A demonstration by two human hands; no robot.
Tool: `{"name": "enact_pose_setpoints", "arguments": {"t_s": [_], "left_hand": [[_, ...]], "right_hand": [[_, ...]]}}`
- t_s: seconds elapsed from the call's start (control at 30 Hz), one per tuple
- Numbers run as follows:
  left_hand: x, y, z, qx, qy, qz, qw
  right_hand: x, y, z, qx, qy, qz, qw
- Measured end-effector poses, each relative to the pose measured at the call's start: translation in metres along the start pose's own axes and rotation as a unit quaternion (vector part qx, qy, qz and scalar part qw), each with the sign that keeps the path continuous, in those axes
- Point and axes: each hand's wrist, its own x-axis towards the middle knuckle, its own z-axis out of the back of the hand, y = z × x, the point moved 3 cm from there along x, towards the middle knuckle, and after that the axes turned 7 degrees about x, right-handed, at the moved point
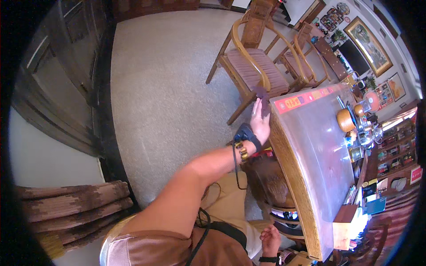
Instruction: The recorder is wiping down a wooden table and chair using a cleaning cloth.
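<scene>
My left hand (pixel 260 124) reaches out to the far left corner of a wooden table (pixel 293 166), its fingers extended along the edge. A blurred dark purple cloth (pixel 264 101) is under and beyond its fingers. This wrist bears a bead bracelet (pixel 242 150) and a black strap with a dark device (pixel 245 133), from which a cord hangs. Low in the view, my right hand (pixel 270 236) is near my lap beside the table, fingers curled, with nothing visible in it. It wears a black wristband (pixel 269 259).
Wooden armchairs (pixel 256 63) stand beyond the table's corner. A red printed strip (pixel 299 99) lies along the tabletop's end. Glass teaware (pixel 369 136), a wooden pot (pixel 345 120) and a wooden box with papers (pixel 344 226) line the far side. Striped curtains (pixel 76 212) hang at left.
</scene>
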Motion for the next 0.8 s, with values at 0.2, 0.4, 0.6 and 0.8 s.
{"name": "enact_pose_setpoints", "arguments": {"t_s": [0.2,0.4,0.6,0.8], "left_hand": [[-0.064,-0.036,0.011,0.034,0.185,-0.222,0.957],[-0.048,-0.021,0.014,0.104,0.168,-0.287,0.937],[-0.029,-0.026,0.016,0.144,0.098,-0.335,0.926],[-0.121,-0.056,-0.002,0.084,0.270,-0.431,0.857]], "right_hand": [[0.004,-0.006,-0.007,-0.013,-0.003,0.002,1.000],[0.004,0.006,-0.018,-0.017,0.009,0.018,1.000],[-0.009,-0.009,0.009,0.014,-0.034,-0.003,0.999],[-0.003,-0.017,0.019,0.012,-0.072,-0.032,0.997]]}}
